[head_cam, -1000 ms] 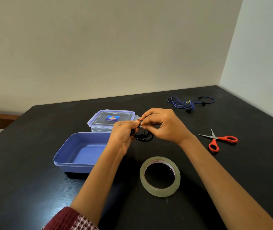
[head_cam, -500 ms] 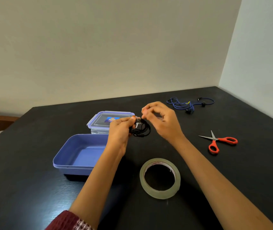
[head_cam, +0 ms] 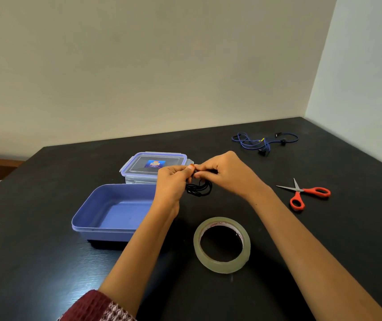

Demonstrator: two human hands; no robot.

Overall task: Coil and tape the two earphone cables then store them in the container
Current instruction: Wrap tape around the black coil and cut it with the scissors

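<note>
A coiled black earphone cable (head_cam: 200, 188) hangs in the air over the black table, held at its top by both hands. My left hand (head_cam: 171, 181) pinches the coil from the left and my right hand (head_cam: 228, 173) pinches it from the right, fingertips meeting. The open blue container (head_cam: 111, 210) sits just left of my left hand. A loose blue earphone cable (head_cam: 262, 141) lies uncoiled at the far right of the table. A roll of clear tape (head_cam: 222, 245) lies flat in front of my hands.
The container's clear lid with blue rim (head_cam: 154, 165) rests behind the container. Orange-handled scissors (head_cam: 304, 193) lie to the right. Walls stand at the table's far edge and right side.
My right hand moved back in to the top of the coil after pulling slightly away, and the coil now hangs a little lower between the hands.
</note>
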